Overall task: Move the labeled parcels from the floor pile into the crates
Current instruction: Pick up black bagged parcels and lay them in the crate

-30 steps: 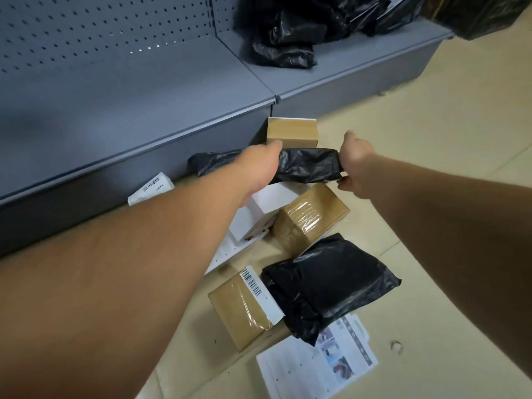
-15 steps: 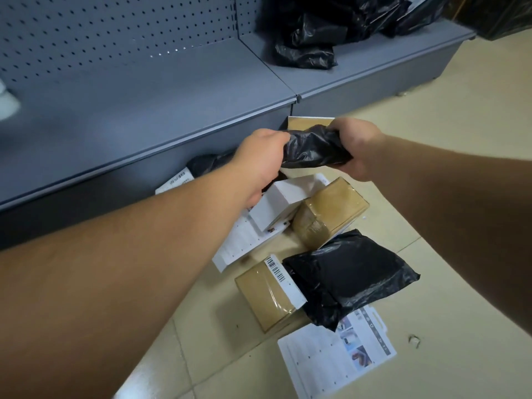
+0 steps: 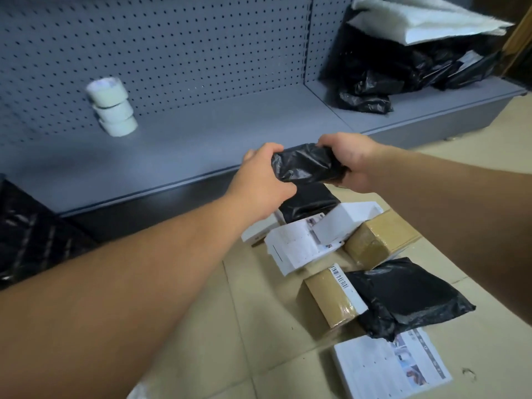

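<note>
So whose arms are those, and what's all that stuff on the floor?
Those arms belong to a person wearing a camera on their head, so you see what they see, looking down. No robot here. The left hand and the right hand both have a grip on a small black plastic parcel, held up above the pile.

On the floor lie more parcels: two brown boxes, a big black bag, white boxes and a printed sheet.

Behind is a grey shelf with stacked tape rolls and more black bags.
</note>
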Demonstrator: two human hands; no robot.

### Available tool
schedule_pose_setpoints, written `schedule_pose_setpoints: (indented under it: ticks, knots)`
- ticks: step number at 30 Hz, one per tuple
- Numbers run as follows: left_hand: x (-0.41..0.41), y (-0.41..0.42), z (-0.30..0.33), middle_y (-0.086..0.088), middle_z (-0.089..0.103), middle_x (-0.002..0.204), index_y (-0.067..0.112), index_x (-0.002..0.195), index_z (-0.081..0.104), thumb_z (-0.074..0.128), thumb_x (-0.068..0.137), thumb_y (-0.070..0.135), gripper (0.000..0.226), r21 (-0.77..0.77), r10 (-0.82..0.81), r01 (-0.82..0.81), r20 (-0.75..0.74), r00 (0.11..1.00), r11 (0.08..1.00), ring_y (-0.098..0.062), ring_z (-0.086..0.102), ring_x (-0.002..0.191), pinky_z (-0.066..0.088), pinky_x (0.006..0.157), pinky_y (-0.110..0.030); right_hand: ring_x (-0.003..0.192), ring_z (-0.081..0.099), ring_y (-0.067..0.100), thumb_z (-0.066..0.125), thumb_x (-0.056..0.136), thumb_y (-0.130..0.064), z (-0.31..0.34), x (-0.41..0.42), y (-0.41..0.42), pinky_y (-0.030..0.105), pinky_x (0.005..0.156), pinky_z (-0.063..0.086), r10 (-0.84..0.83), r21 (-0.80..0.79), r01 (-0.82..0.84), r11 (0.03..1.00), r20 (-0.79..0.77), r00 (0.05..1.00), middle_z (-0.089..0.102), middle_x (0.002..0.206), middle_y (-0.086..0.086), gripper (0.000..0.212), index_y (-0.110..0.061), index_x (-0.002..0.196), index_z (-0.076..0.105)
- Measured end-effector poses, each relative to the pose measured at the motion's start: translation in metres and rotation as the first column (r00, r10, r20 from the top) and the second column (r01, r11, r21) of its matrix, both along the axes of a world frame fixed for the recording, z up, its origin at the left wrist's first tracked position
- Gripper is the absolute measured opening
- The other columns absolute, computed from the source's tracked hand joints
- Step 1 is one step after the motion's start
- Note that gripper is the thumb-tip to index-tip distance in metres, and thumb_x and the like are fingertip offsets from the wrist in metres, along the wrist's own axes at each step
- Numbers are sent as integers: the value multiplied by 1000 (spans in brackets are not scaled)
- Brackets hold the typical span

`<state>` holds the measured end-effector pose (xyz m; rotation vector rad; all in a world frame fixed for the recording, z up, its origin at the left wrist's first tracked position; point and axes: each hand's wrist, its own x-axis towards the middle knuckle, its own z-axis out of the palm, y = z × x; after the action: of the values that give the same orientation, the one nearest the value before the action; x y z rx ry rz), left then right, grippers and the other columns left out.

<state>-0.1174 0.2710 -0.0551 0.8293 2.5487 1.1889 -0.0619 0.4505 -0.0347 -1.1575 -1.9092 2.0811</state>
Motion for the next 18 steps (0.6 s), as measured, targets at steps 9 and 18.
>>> schedule_pose_setpoints:
  ticks: [9,18]
  knots:
    - [-21,-83,37,8,61,92,30,95,58,75,77,46,30,-87,86,-108,-231,969,990,-15,61,83,48,65,-32,99,73,33,46,100,-28,36,-31,-74,44,72,62,62,-160,-78,984,-107,992,70,120,19,31,-9,120,60]
    - [-56,-184,60,-6,79,94,14,93,75,76,75,44,35,203,285,-357,312,906,912,-30,76,94,60,89,-50,102,65,32,35,104,-49,37,-49,-133,38,69,55,116,119,-121,985,47,992,58,126,10,48,-14,122,62]
